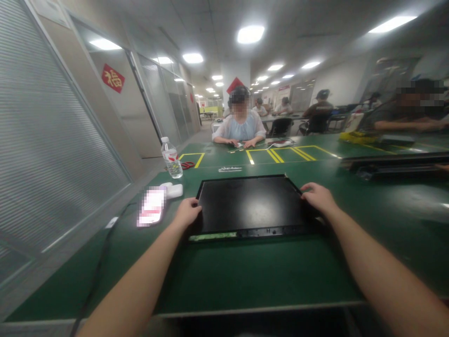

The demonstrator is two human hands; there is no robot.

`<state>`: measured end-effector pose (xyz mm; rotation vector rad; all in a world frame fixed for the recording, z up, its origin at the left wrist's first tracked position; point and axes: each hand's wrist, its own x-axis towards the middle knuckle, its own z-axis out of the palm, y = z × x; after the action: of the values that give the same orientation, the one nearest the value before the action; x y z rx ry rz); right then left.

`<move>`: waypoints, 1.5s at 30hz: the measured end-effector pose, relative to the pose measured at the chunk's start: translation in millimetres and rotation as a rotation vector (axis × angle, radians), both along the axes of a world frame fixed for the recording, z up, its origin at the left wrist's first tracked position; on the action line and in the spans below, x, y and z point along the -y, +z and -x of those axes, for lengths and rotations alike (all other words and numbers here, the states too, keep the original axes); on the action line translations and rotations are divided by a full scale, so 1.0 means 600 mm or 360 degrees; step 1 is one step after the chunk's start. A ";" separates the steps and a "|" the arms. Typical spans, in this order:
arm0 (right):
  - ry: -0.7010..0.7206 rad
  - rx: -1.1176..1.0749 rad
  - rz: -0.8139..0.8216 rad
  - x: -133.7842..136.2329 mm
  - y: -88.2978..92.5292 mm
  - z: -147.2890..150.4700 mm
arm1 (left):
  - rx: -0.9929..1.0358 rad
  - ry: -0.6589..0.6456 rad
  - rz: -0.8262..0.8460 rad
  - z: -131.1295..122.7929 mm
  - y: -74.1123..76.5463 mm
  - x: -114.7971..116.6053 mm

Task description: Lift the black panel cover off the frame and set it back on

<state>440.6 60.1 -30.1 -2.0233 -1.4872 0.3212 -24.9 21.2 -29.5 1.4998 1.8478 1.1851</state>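
Note:
A black flat display panel [250, 203] in a thin dark frame lies face up before me on the green table [259, 276]. Along its near edge runs a strip with a greenish section at the left, and small parts show on the rest of it. My left hand [188, 213] grips the panel's left side, thumb and fingers closed at the edge. On the opposite side, my right hand [318, 196] pinches the right edge near the far corner. The fingertips under the rim are partly hidden on both sides.
Left of the panel are a lit phone [151, 207], a white case [174, 190], a water bottle [171, 158] and red-handled scissors [188, 164]. A cable [101, 262] crosses the table's left edge. Opposite sits a person [239, 124]; long dark parts [396, 164] lie at right.

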 end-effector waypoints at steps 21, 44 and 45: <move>0.0008 0.0163 0.0059 0.006 0.003 0.003 | -0.0370 -0.0656 -0.0032 0.011 0.053 0.038; 0.0076 0.0516 0.0081 0.015 0.005 0.023 | -0.0910 -0.1294 0.0144 -0.018 0.074 0.056; 0.0091 0.0538 0.0088 0.016 0.007 0.025 | -0.0874 -0.1280 0.0180 -0.016 0.071 0.054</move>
<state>425.5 50.4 -25.9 -2.1609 -1.7572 0.0421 -15.2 -11.4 12.9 2.3250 1.2940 0.2979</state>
